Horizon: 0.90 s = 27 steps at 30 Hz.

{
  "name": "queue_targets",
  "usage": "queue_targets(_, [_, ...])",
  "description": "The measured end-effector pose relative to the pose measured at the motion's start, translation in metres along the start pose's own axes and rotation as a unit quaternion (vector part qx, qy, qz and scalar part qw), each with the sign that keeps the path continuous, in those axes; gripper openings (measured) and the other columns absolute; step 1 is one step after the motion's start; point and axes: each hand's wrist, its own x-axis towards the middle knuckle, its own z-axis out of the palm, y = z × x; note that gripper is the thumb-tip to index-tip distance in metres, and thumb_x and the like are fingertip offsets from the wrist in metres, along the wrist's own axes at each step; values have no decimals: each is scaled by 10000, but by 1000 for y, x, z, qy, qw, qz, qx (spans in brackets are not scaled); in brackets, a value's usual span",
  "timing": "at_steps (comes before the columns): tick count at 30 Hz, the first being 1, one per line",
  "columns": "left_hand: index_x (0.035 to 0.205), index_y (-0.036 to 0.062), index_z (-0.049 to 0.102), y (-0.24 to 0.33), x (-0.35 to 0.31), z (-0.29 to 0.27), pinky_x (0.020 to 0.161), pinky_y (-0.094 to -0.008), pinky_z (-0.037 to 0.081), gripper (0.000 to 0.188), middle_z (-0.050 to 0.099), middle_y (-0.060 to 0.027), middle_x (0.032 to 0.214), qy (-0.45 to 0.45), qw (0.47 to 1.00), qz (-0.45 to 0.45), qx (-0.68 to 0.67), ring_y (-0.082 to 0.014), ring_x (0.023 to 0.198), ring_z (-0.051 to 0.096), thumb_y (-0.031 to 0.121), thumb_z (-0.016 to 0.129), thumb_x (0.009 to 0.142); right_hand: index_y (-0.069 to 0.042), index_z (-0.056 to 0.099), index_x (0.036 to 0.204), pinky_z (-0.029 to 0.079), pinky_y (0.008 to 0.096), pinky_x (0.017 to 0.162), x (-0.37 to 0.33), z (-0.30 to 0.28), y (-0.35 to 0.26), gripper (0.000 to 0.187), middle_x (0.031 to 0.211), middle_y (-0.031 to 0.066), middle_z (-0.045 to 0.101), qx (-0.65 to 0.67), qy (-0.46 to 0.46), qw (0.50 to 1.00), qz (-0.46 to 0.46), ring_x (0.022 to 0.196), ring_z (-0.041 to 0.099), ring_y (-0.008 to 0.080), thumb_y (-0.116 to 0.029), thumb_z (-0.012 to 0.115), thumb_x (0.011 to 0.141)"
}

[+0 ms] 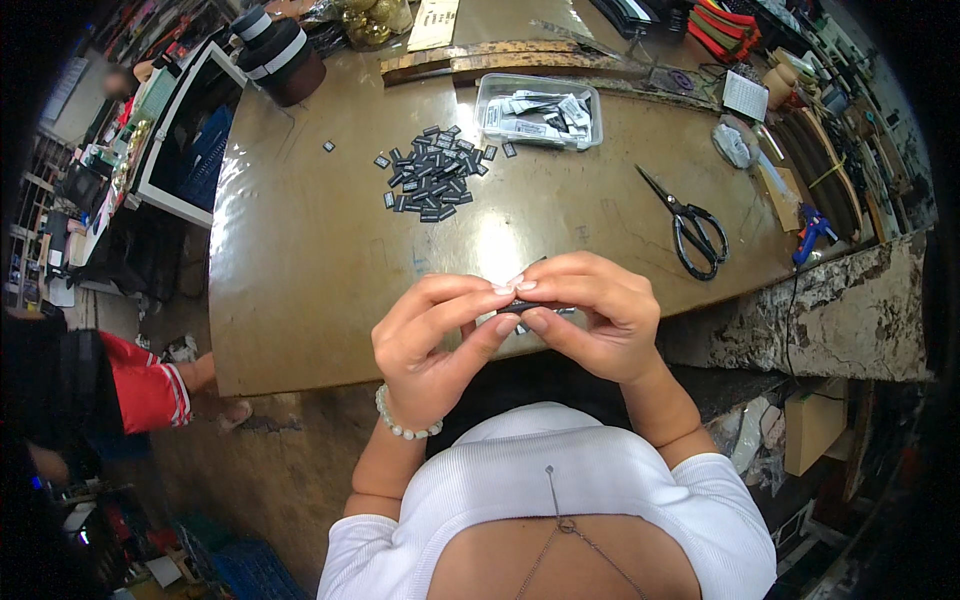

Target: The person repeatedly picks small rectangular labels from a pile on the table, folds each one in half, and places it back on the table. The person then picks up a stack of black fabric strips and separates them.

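My left hand (430, 325) and my right hand (605, 310) meet at the table's near edge, pinching a small black strip-like piece (518, 306) between thumbs and fingertips. Fingers cover most of it, so its exact kind does not show. Under my fingers, some pale and dark bits (563, 314) are partly visible. Beyond my hands lies a heap of small black folded labels (430, 180) with pale marks, and one stray label (328, 146) sits off to the left. Behind and to the right, a clear plastic tub (598, 125) holds white and black label strips.
Black-handled scissors (695, 235) lie at the right on the brown table (300, 280). Near the right edge is a blue glue gun (815, 235) with a cord. Wooden bars (510, 62) lie at the back. A person in red shorts (145, 385) is at the left.
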Motion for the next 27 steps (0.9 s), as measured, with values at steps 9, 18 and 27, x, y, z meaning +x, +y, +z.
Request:
queue_targets(9, [936, 16, 690, 5, 0, 1, 527, -221, 466, 225, 653, -87, 873, -2, 999, 24, 29, -120, 676, 582, -33, 752, 726, 13, 683, 926, 541, 292, 698, -1, -1, -4, 194, 917, 134, 684, 0, 8, 1000, -8, 819, 672, 237, 24, 731, 738])
queue_targets(18, [859, -20, 668, -9, -10, 14, 523, -169, 411, 64, 652, -46, 799, 56, 964, -246, -85, -45, 660, 543, 37, 686, 837, 48, 600, 1071, 568, 261, 721, -13, 2, 1, 198, 959, 150, 618, 181, 9, 935, 304, 858, 642, 166, 28, 586, 874])
queue_targets(27, [892, -20, 674, -14, -13, 10, 422, -161, 300, 106, 640, -38, 811, 33, 903, -365, -223, 6, 524, 427, 80, 685, 858, 8, 657, 918, 551, 240, 698, -15, -12, 11, 162, 939, 102, 648, 40, -65, 983, 166, 809, 637, 137, 29, 707, 764])
